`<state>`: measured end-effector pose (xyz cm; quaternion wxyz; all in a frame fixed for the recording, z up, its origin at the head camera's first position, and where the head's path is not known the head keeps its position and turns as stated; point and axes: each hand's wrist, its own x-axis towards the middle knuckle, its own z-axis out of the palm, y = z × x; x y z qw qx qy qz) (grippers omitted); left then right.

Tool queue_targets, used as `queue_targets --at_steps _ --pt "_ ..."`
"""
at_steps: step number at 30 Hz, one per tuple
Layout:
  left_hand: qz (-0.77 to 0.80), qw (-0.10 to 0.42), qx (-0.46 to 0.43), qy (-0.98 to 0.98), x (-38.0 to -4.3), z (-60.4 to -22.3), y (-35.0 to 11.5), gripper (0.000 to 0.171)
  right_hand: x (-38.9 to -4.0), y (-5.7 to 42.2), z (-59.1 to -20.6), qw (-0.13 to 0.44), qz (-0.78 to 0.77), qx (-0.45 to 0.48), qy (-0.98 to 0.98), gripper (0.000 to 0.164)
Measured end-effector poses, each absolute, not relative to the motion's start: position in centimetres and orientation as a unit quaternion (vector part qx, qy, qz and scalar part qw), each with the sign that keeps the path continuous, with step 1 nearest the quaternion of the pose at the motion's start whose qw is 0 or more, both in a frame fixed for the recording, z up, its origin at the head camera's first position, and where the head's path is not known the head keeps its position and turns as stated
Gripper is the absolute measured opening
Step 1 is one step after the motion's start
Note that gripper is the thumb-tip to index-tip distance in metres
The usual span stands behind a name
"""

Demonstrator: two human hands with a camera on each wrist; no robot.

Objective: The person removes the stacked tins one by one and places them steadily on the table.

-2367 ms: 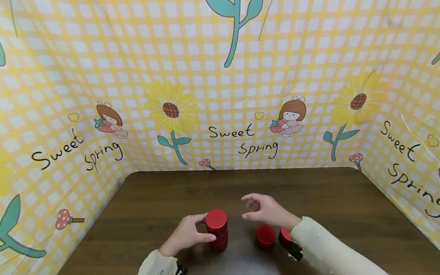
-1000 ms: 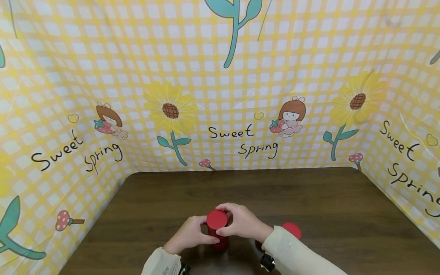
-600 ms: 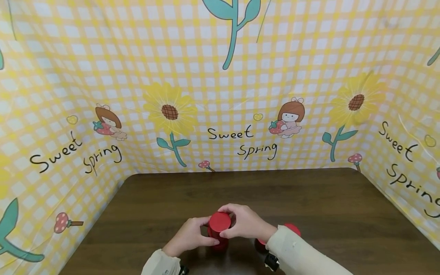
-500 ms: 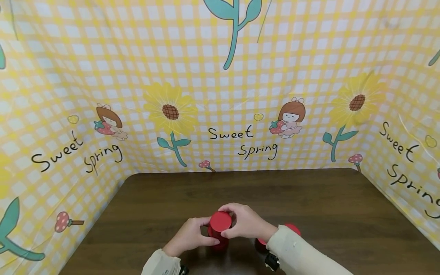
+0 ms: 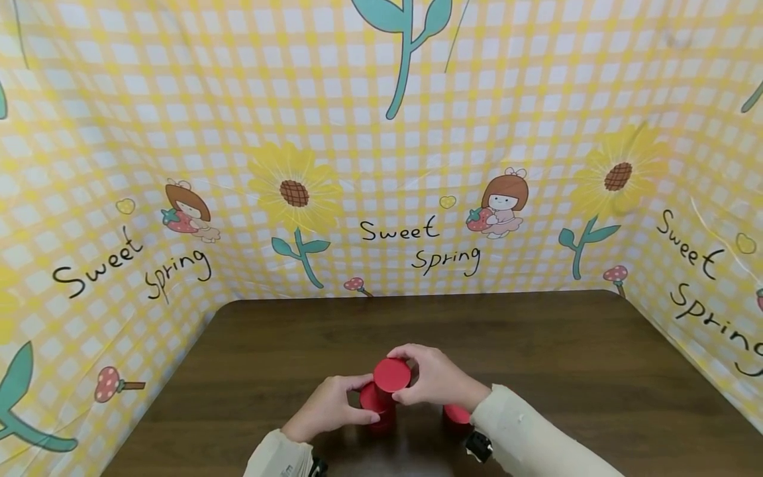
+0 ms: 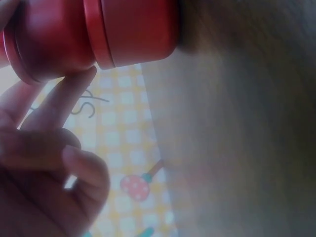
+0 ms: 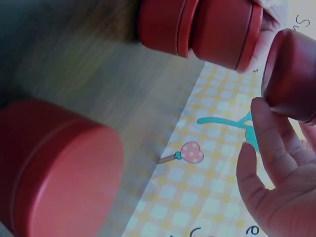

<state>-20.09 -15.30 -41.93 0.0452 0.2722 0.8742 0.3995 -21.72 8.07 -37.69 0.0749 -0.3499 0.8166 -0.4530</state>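
I see the held tin (image 5: 392,375) above and just right of the stack (image 5: 384,421), roughly upright, with a gap between them. The right hand (image 5: 438,377) pinches it by the sides; that hand, right of the stack, is the nearer of the 2. The left hand (image 5: 328,407), left of the stack, grips its upper tin (image 6: 49,39). I make the stack 2 tins high. Right of it, 1 other tin (image 5: 456,414) stands on the counter (image 5: 268,344).

Through this camera I see the left hand (image 6: 49,153) holding the upper red tin (image 6: 52,39) at its fingertips; the lower red tin (image 6: 138,29) stands directly beneath, on the blurred table (image 6: 242,128). Beyond the fingers hangs yellow-checked cloth (image 6: 116,123).
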Motion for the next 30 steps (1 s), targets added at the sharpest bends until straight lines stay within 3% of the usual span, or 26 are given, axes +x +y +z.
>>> queue_targets --at_steps 9,30 --pt "0.393 0.055 0.262 0.88 -20.1 -41.7 -15.2 0.055 -22.0 8.7 -38.2 0.084 -0.444 -0.362 0.815 0.05" --pt "0.393 0.067 0.23 0.888 -19.6 -41.4 -15.0 0.058 -22.1 12.4 -39.7 0.022 -0.4 -0.399 0.825 0.052"
